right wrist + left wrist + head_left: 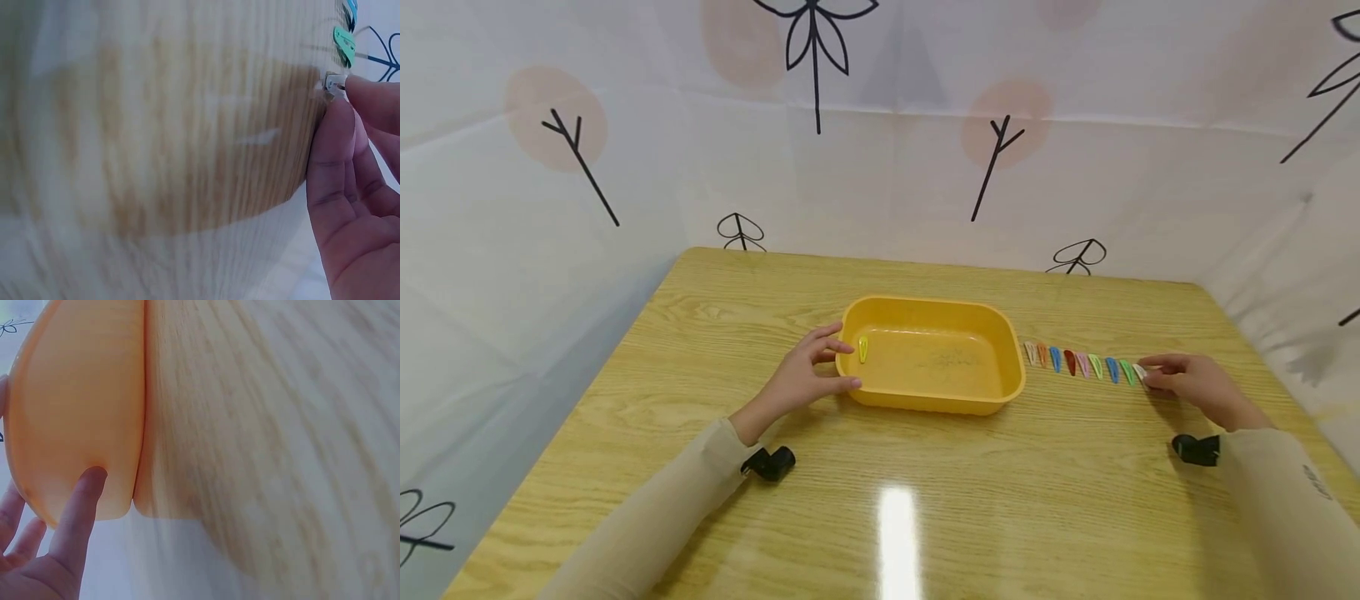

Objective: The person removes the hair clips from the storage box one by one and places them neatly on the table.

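At the left end of the yellow plastic tray (936,403), my left hand (801,372) holds the rim. Its thumb (90,481) presses the outer wall, and the other fingers bend over the edge. A yellow snap hair clip (862,350) lies inside, near that end. Far to the right, my right hand (1198,387) pinches a white hair clip (335,82) between thumb and fingertips, low over the table. That clip is at the near right end of a row of clips, beside a green hair clip (344,45). Fingers partly hide it.
Several hair clips line up from the tray's right side, among them an orange one (1042,354), a dark red one (1070,362) and a pink one (1082,364). The wooden table (820,533) meets a patterned cloth (895,183) at the back. Both wrists carry black cameras.
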The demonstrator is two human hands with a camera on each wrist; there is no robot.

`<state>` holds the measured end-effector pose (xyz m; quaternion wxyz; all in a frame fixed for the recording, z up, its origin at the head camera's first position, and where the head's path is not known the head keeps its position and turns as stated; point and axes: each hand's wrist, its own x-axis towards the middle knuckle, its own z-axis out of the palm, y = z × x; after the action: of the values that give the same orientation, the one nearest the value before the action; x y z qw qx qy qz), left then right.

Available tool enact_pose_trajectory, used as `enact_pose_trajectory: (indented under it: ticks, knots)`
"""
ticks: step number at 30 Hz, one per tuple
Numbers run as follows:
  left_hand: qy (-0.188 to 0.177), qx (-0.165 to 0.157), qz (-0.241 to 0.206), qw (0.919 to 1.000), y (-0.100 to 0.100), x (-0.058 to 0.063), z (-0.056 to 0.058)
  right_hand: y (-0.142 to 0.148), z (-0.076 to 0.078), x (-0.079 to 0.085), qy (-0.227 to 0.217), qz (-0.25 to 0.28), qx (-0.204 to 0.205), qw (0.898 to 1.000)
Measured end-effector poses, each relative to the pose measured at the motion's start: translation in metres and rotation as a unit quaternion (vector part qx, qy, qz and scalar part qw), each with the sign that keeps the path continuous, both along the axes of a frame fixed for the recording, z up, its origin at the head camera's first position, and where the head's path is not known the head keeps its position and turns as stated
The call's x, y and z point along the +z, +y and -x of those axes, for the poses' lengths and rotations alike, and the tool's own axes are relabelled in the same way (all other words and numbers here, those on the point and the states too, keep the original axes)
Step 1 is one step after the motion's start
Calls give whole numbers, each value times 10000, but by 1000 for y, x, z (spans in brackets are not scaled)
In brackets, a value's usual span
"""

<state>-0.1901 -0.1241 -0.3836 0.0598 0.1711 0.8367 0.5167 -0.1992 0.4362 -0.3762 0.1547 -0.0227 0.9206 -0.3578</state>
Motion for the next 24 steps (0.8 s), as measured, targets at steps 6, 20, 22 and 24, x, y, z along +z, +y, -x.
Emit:
enact_pose_trajectory:
  ticks: [6,20,22,24]
  knots:
    - [-22,-24,-35,10000,-1,0,0,-1,-2,3,147,-184,-63,9997]
    - [-5,-18,-10,10000,-1,0,-2,-12,-4,20,1102,8,-392,9931]
    - [6,-18,2,10000,-1,0,-1,-14,-4,22,1165,-4,-424,9923]
    - [9,-23,4,10000,-1,0,-1,-17,-5,25,1213,30,-433,9917]
